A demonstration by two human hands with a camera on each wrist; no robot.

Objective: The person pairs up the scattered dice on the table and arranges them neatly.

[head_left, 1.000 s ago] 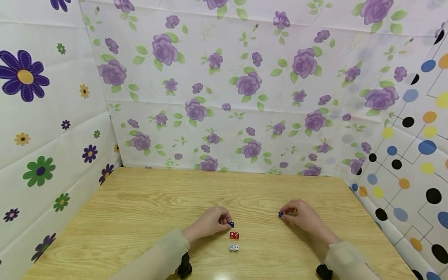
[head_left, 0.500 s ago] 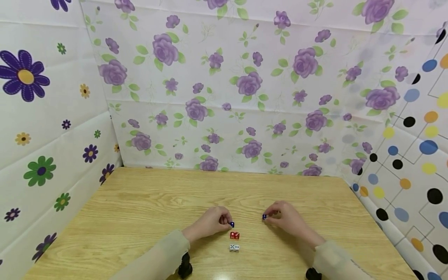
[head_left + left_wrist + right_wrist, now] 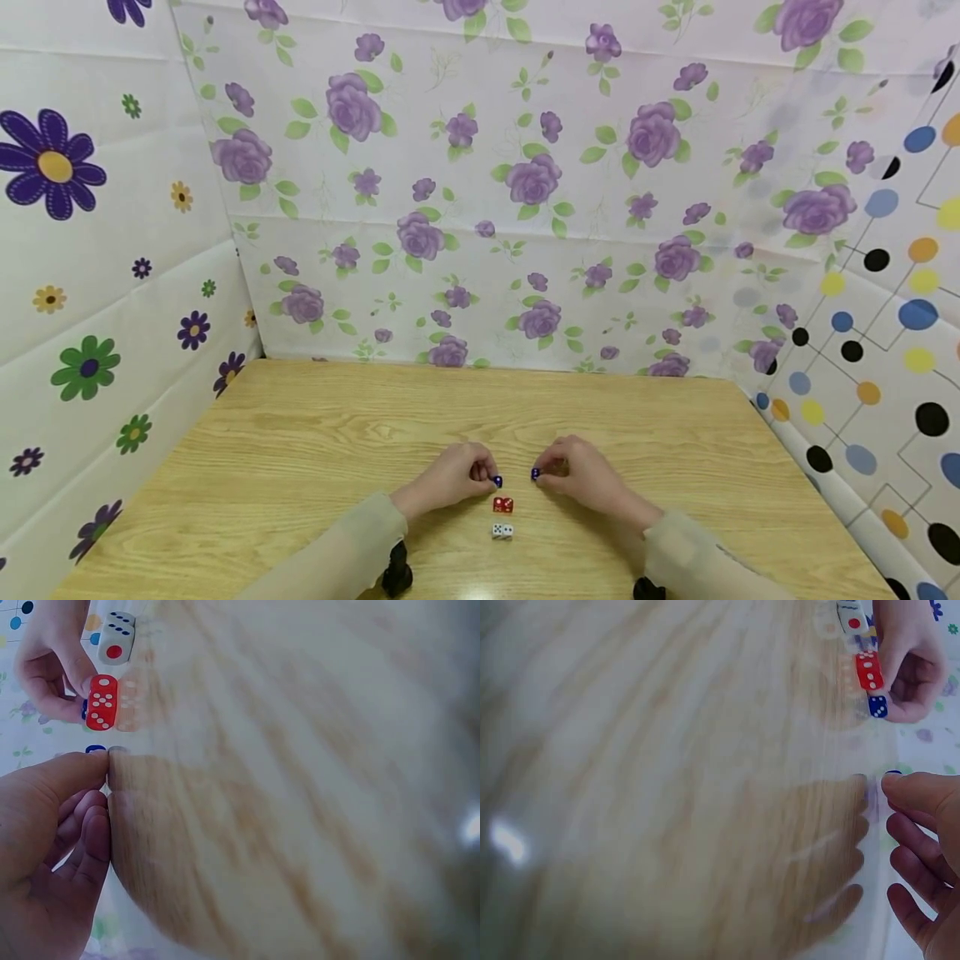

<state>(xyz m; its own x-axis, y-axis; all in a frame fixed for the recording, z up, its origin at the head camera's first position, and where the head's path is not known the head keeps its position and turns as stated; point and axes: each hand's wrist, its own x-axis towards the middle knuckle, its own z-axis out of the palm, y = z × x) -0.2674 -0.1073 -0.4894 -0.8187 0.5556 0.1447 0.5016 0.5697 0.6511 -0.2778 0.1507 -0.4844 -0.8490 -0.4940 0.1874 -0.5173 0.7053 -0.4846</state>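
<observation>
My left hand (image 3: 455, 477) pinches a blue die (image 3: 497, 481) between thumb and finger, low at the table just behind the red dice. Across a small gap to the right, my right hand (image 3: 587, 477) pinches a second blue die (image 3: 536, 473). Two red dice (image 3: 503, 504) sit side by side in front of the left hand's die, and nearer to me are two white dice (image 3: 502, 531), also side by side. The right wrist view shows the left hand's blue die (image 3: 877, 706) close to the red dice (image 3: 869, 670); the right hand's die (image 3: 893, 772) is mostly hidden by the thumb.
The wooden table (image 3: 337, 417) carries the dice and both forearms. A rose-patterned cloth (image 3: 480, 283) hangs along its back edge, a flowered cloth (image 3: 150, 350) on the left, and a dotted cloth (image 3: 862, 367) on the right.
My right hand has slid left with its blue die, from well out on the right to a short distance from the left hand. The left hand and the red and white dice have stayed put.
</observation>
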